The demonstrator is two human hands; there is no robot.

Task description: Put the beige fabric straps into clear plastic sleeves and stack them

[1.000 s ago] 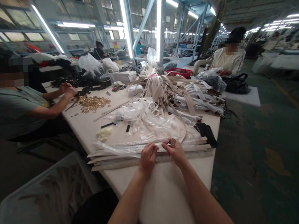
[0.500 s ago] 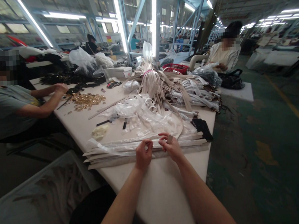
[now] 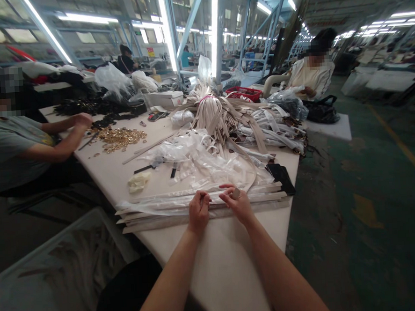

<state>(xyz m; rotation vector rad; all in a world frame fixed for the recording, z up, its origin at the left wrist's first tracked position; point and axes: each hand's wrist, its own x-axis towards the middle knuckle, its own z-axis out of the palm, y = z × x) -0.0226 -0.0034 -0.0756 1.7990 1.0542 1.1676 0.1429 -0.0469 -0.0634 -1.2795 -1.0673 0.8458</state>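
Observation:
My left hand (image 3: 198, 211) is closed in a pinch above a row of flat beige straps (image 3: 253, 210). What its fingertips hold is too small to make out. Close beside it, my right hand (image 3: 239, 207) has its thumb and fingers curled, with the index finger extended towards the left. A short, flat beige strap piece (image 3: 235, 193) sticks up from between its fingers; any further part is hidden. Clear plastic film (image 3: 154, 208) lies over the left part of the straps and runs towards my left hand.
Crumpled plastic wrap (image 3: 193, 151) lies beyond the straps, before a tied strap bundle (image 3: 210, 110). Black pieces (image 3: 282, 178) sit at the right edge. Gold metal parts (image 3: 122, 138) are heaped near a co-worker (image 3: 20, 139). A bin (image 3: 102, 218) of straps stands lower left.
My left hand has shifted slightly upward and its fingers have turned a little. My right hand has barely moved and keeps the beige piece. The co-worker's hands have moved slightly left.

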